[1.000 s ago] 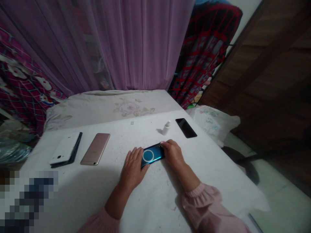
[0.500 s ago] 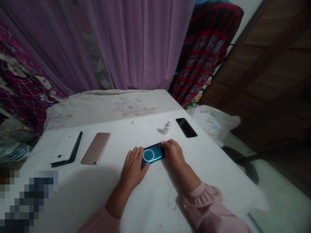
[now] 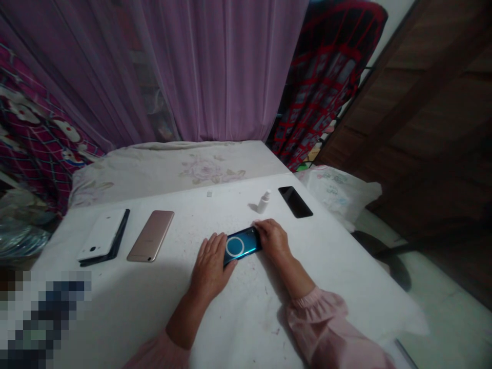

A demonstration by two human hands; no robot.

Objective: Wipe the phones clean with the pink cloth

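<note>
The left hand (image 3: 210, 267) and the right hand (image 3: 273, 241) clamp opposite ends of a teal smartphone (image 3: 242, 246), hiding both ends. It lies on a white tablecloth (image 3: 154, 307), with a small spray bottle (image 3: 263, 202) just beyond it, its markings too small to read.

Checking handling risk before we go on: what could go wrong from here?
The small white spray bottle stands upright just beyond the right hand, so a slip might tip it. The teal smartphone is only braced at its ends by that hand and the left hand, so it could skid on the white table cover.

Left hand (image 3: 210, 269), right hand (image 3: 273, 241), teal phone (image 3: 243, 246) between
</note>
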